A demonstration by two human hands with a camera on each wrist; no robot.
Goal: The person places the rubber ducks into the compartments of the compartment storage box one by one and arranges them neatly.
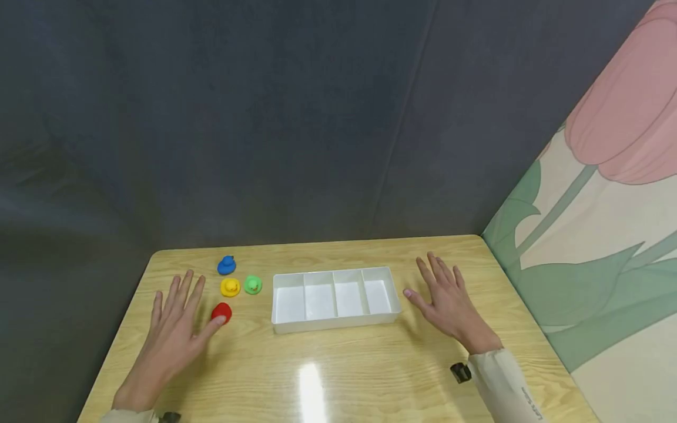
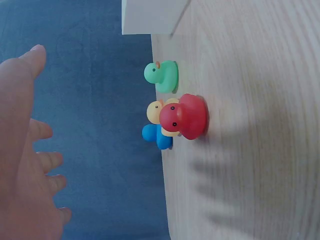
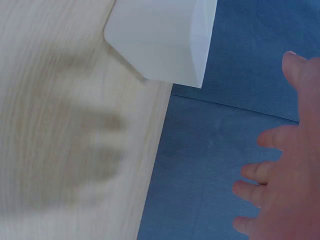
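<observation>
My left hand (image 1: 171,341) hovers above the table's left side, fingers spread and holding nothing. Its thumb overlaps the red rubber duck (image 1: 220,311) in the head view, though the left wrist view shows the hand apart from the red duck (image 2: 186,117). Beyond that duck are a yellow duck (image 1: 230,287), a green duck (image 1: 252,285) and a blue duck (image 1: 226,265). A white divided tray (image 1: 335,324) lies mid-table, its compartments bare. Right of the tray, my right hand (image 1: 449,305) is held over the table with straight, spread fingers and nothing in it.
The light wooden table (image 1: 254,376) ends at a dark cloth (image 1: 296,129) behind it. On the right stands a panel printed with tulips (image 1: 592,252). Both wrists carry small black devices, one (image 1: 461,372) showing at the right cuff.
</observation>
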